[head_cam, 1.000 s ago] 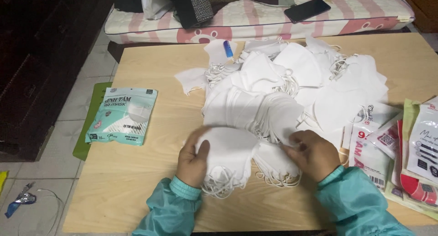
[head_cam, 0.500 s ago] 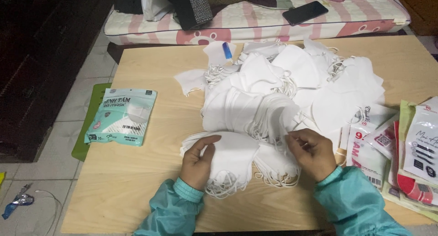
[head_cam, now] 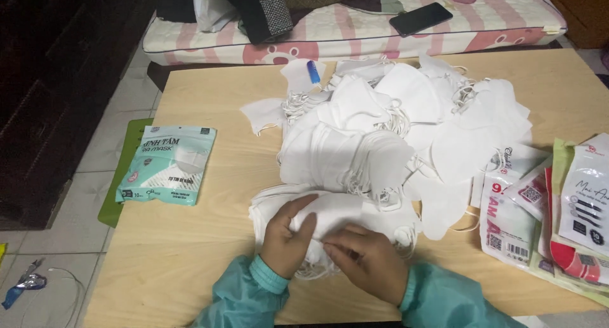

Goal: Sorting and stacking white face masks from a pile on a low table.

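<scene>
Both hands are down on the small stack of white masks [head_cam: 330, 217] at the near edge of the bench [head_cam: 209, 252]. Left hand [head_cam: 287, 239] lies flat on top, fingers pressed together; right hand [head_cam: 368, 261] has its fingers curled, seemingly pinching the stack's edge, though the exact grip is hard to tell. Risk here: the loose ear loops look ready to snag neighbours from the big pile of masks [head_cam: 393, 131] touching just behind, dragging extras along. A clumsy lift could fan the stack apart, or nudge the printed packets [head_cam: 539, 207] at the right.
</scene>
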